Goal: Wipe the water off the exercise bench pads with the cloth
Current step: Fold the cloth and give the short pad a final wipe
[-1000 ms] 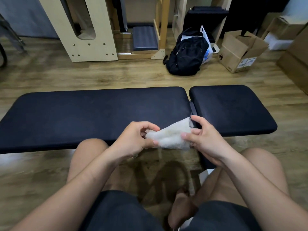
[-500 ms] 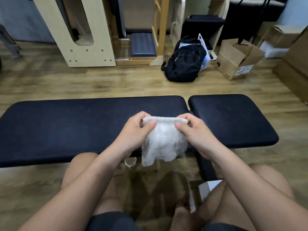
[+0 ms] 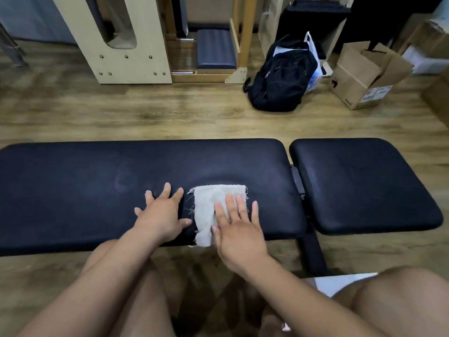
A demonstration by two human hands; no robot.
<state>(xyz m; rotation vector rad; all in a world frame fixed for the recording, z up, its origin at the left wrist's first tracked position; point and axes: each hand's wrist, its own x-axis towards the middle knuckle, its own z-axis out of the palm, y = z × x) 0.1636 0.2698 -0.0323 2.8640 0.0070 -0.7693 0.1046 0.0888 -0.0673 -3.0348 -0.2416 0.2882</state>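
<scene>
The dark blue exercise bench has a long pad [image 3: 85, 190] and a short pad [image 3: 359, 186] to its right. A white frayed cloth [image 3: 209, 200] lies flat on the long pad near its right end, its lower edge hanging over the front. My right hand [image 3: 238, 229] lies palm down on the cloth's right half, fingers spread, pressing it onto the pad. My left hand [image 3: 161, 212] rests flat on the bare pad just left of the cloth, holding nothing. A faint damp mark [image 3: 124, 181] shows on the pad left of my hands.
My bare knees are below the bench's front edge. The bench leg [image 3: 312, 251] stands under the gap between the pads. Beyond the bench on the wooden floor are a black backpack [image 3: 279, 76], an open cardboard box [image 3: 364, 79] and a wooden frame [image 3: 128, 45].
Both hands held the cloth up in the air and unfolded it. Now the cloth is spread on the long pad, my right hand is flat on it, and my left hand has let go.
</scene>
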